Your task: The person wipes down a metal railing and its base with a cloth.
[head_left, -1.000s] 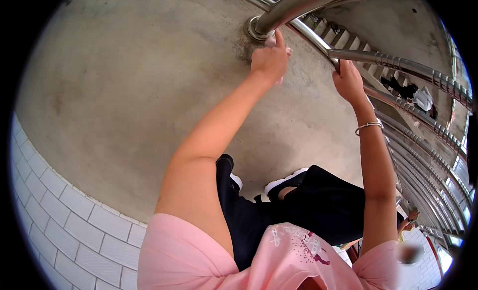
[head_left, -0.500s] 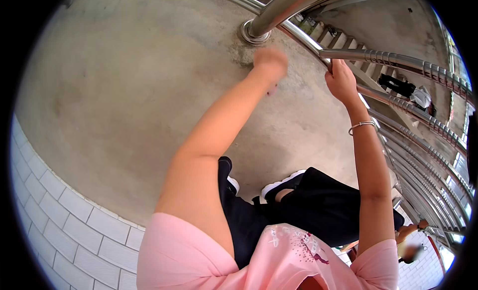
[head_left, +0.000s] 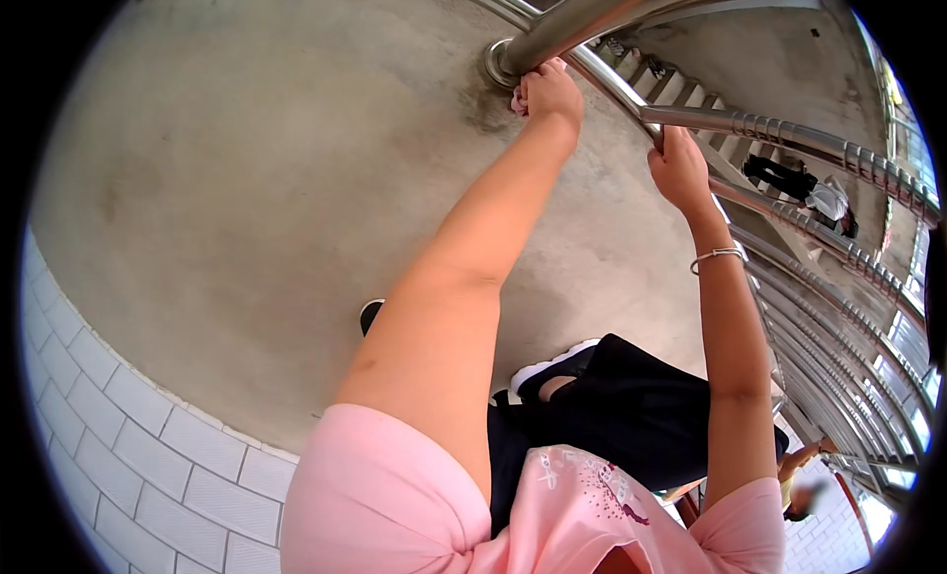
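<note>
Left hand [head_left: 555, 89] bunches a pink cloth [head_left: 519, 102] in its fingers, apparently to keep it against the foot of the metal post [head_left: 582, 32] just beyond. Right hand [head_left: 681, 165] grips the railing [head_left: 769, 127] alongside, probably for balance. Concrete floor [head_left: 247, 179] spreads beneath both hands; stairs [head_left: 681, 79] lie beyond the right.

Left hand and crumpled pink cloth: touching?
Touching: the head view shows the crumpled pink cloth bunched in the left hand, poking out at its side.

White tiles [head_left: 148, 454] border the grey floor [head_left: 247, 199], stairs [head_left: 683, 91] beyond
</note>
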Demonstrator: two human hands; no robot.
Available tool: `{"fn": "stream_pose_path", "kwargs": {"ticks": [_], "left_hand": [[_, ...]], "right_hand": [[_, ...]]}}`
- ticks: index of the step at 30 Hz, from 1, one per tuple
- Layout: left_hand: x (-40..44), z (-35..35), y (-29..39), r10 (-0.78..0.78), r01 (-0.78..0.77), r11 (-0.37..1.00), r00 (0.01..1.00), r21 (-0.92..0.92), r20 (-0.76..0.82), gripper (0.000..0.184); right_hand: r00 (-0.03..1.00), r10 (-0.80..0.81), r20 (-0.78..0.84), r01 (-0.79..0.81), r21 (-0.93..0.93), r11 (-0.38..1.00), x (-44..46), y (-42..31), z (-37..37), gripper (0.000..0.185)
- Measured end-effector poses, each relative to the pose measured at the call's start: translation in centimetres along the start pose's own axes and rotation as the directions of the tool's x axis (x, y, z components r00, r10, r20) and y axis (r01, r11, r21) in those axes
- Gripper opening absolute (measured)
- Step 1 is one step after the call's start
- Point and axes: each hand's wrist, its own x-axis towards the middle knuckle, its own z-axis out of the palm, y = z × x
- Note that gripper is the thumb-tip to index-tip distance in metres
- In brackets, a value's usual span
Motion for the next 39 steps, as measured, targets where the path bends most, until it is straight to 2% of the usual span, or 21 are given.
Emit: {"fn": "stream_pose_path", "kwargs": {"ticks": [2, 4, 5, 6, 8, 9, 11, 15, 17, 18, 20, 21, 23, 28, 30, 31, 33, 34, 36, 37, 39], "left_hand": [[0.1, 0.3, 0.1, -0.002, 0.002, 0.999, 1.0, 0.047, 0.015, 0.028], [0.2, 0.0, -1.1, -0.116, -0.027, 0.889, 0.952, -0.456, -0.283, 0.027], [0.4, -0.4, -1.1, 0.142, -0.095, 0.853, 0.988, -0.513, 0.054, 0.027], [-2.9, -5.5, -2.2, 0.4, -0.13, 0.801, 0.843, -0.584, 0.361, 0.027], [-5.5, -5.1, -1.3, 0.495, -0.145, 0.652, 0.825, -0.744, 0.272, 0.023], [-6.2, -4.7, -1.1, 0.496, -0.147, 0.656, 0.823, -0.741, 0.276, 0.023], [-7.3, -4.1, -0.9, 0.402, -0.268, 0.643, 0.915, -0.718, 0.019, 0.029], [-7.7, -3.5, -2.0, 0.259, -0.236, 0.761, 0.964, -0.604, -0.05, 0.024], [-7.0, -1.6, -2.7, 0.131, -0.305, 0.871, 0.899, -0.384, -0.418, 0.025], [-6.3, -0.6, -2.8, 0.133, -0.307, 0.872, 0.899, -0.382, -0.418, 0.025], [-4.6, 1.2, -3.2, 0.076, -0.137, 0.988, 0.816, -0.065, -0.573, 0.03], [-4.0, 1.6, -3.8, 0.133, -0.167, 0.986, 0.843, -0.02, -0.522, 0.032], [-2.2, 4.4, -4.1, 0.128, -0.147, 0.989, 0.856, 0.001, -0.501, 0.034], [-1.0, 4.1, -2.6, 0.088, -0.08, 0.996, 0.899, 0.038, -0.428, 0.041], [0.0, 2.8, -2.3, 0.013, -0.028, 0.996, 0.984, -0.083, -0.179, 0.044], [0.2, 2.0, -2.2, 0.019, -0.034, 0.996, 0.984, -0.086, -0.175, 0.044], [0.9, 0.6, -1.7, -0.068, 0.076, 0.98, 0.996, -0.185, 0.048, 0.041], [1.6, 2.4, -1.2, -0.062, 0.07, 0.979, 0.997, -0.19, 0.048, 0.041], [3.4, 7.8, -1.2, 0.115, -0.113, 0.993, 0.99, 0.026, -0.083, 0.037], [1.9, 7.7, -1.6, 0.097, -0.07, 0.993, 0.943, 0.096, -0.319, 0.036], [0.2, 7.4, -3.2, 0.185, -0.113, 0.974, 0.9, 0.198, -0.394, 0.034]], "right_hand": [[1.0, 0.014, -0.009, -0.014, 0.03, 0.999, -0.1, -0.5, -0.2, 0.02], [1.0, 0.008, -0.025, -0.007, 0.035, 0.999, -0.3, -0.5, -0.1, 0.02], [0.999, 0.002, -0.041, 0.0, 0.042, 0.999, -0.2, -0.4, 0.0, 0.02], [0.999, 0.0, -0.05, 0.002, 0.041, 0.999, 0.0, -0.3, 0.0, 0.02], [0.999, -0.014, -0.038, 0.015, 0.018, 1.0, -0.1, 0.0, 0.2, 0.02], [0.999, -0.028, -0.047, 0.029, 0.022, 0.999, 0.0, 0.1, 0.2, 0.021], [0.998, -0.032, -0.054, 0.034, 0.032, 0.999, 0.0, 0.2, 0.4, 0.021], [0.999, -0.019, -0.042, 0.02, 0.029, 0.999, -0.1, -0.2, 0.1, 0.021], [0.999, -0.009, -0.044, 0.011, 0.03, 0.999, -0.1, -0.3, 0.1, 0.021], [0.999, -0.004, -0.042, 0.005, 0.02, 1.0, -0.1, -0.3, 0.1, 0.021], [0.999, 0.0, -0.037, 0.001, 0.009, 1.0, -0.1, 0.0, 0.2, 0.021], [0.998, -0.019, -0.056, 0.021, 0.034, 0.999, -0.1, 0.3, 0.4, 0.021], [0.996, -0.045, -0.073, 0.048, 0.049, 0.998, 0.0, 0.4, 0.7, 0.021], [0.997, -0.032, -0.068, 0.033, 0.012, 0.999, -0.1, 0.2, 0.6, 0.021], [0.998, -0.025, -0.055, 0.027, 0.028, 0.999, -0.1, -0.1, 0.1, 0.02], [0.999, -0.016, -0.044, 0.018, 0.043, 0.999, -0.2, -0.3, -0.1, 0.021], [0.999, 0.002, -0.035, -0.001, 0.025, 1.0, -0.2, -0.4, -0.1, 0.021], [1.0, 0.014, -0.024, -0.013, 0.015, 1.0, -0.2, -0.3, -0.1, 0.021], [1.0, 0.012, -0.025, -0.011, 0.014, 1.0, -0.1, 0.1, 0.0, 0.021], [1.0, 0.014, -0.013, -0.013, 0.013, 1.0, -0.1, 0.2, 0.0, 0.021], [1.0, 0.019, -0.003, -0.019, 0.024, 1.0, -0.1, 0.1, 0.2, 0.021]]}}
